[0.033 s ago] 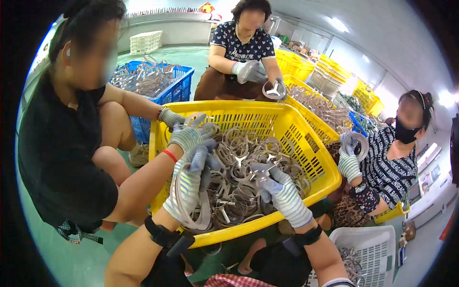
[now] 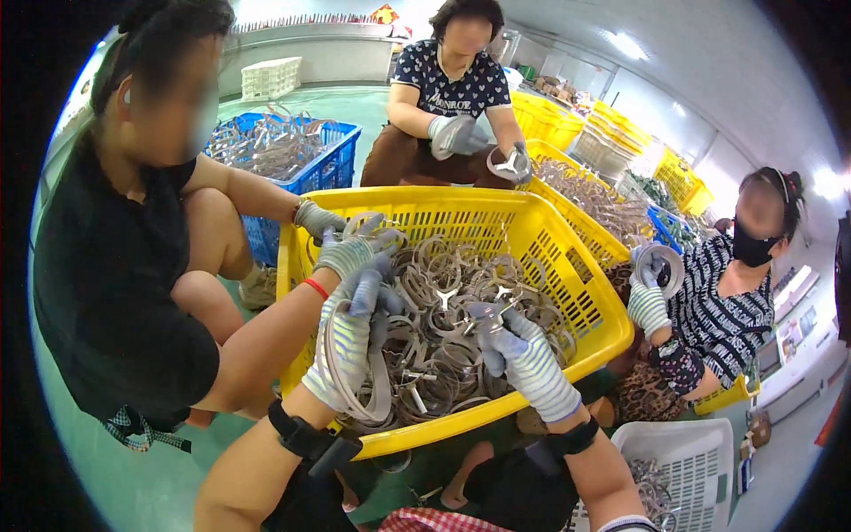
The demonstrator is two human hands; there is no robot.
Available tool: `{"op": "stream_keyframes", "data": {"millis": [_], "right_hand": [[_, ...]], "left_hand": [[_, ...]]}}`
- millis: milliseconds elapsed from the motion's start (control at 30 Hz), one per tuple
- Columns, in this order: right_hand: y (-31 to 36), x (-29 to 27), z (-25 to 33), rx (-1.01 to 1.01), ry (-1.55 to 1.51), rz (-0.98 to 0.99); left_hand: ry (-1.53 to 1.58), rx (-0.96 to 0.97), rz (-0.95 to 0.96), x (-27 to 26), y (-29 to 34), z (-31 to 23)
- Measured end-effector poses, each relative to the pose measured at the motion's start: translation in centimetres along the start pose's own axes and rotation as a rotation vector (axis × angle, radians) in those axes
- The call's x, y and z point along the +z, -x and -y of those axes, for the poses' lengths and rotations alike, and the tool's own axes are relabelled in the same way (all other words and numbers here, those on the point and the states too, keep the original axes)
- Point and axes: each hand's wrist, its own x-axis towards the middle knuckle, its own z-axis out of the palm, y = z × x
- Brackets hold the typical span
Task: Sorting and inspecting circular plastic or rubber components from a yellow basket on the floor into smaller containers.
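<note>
My left hand (image 2: 350, 332), in a striped work glove, is closed on several thin metal band clamps (image 2: 382, 390) whose loops hang down beside its palm and wrist. To its right, my gloved right hand (image 2: 525, 353) is closed, pinching a small shiny metal piece with a thin rod (image 2: 508, 308); its exact kind I cannot make out. Both hands are over the near part of a yellow perforated basket (image 2: 443, 436). A tangled heap of metal ring clamps (image 2: 434, 368) fills it, some with bright three-armed fittings (image 2: 446, 296).
A co-worker's gloved hands (image 2: 355, 253) reach into the basket close to my left hand. Another person squats beyond it with metal rings, and a third at the right holds several rings (image 2: 660, 270). Around stand a blue crate (image 2: 341, 160), another yellow basket (image 2: 585, 235) and a white basket (image 2: 709, 434).
The far co-worker's gloved hand on the left has shifted slightly with its rings. My own hands stay almost in place.
</note>
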Motion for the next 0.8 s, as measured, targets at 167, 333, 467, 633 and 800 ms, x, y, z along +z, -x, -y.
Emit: {"op": "stream_keyframes", "data": {"millis": [167,333,467,633,800], "right_hand": [[0.6,0.5,0.8,0.172,0.028,0.117],[1.1,1.0,1.4,0.165,0.038,0.093],[1.5,1.1,1.6,0.163,0.001,0.076],[1.6,0.3,0.9,0.117,-0.117,-0.047],[1.6,0.0,1.6,0.070,-0.340,-0.254]], "left_hand": [[0.013,-0.140,0.123,-1.0,-0.1,-0.4],[-0.097,-0.158,0.112,-0.5,0.8,-1.3],[0.022,-0.148,0.058,-0.3,1.4,-1.9],[0.117,-0.168,0.171,0.4,2.6,-1.8],[0.071,-0.119,0.105,2.7,4.6,-1.3]]}}
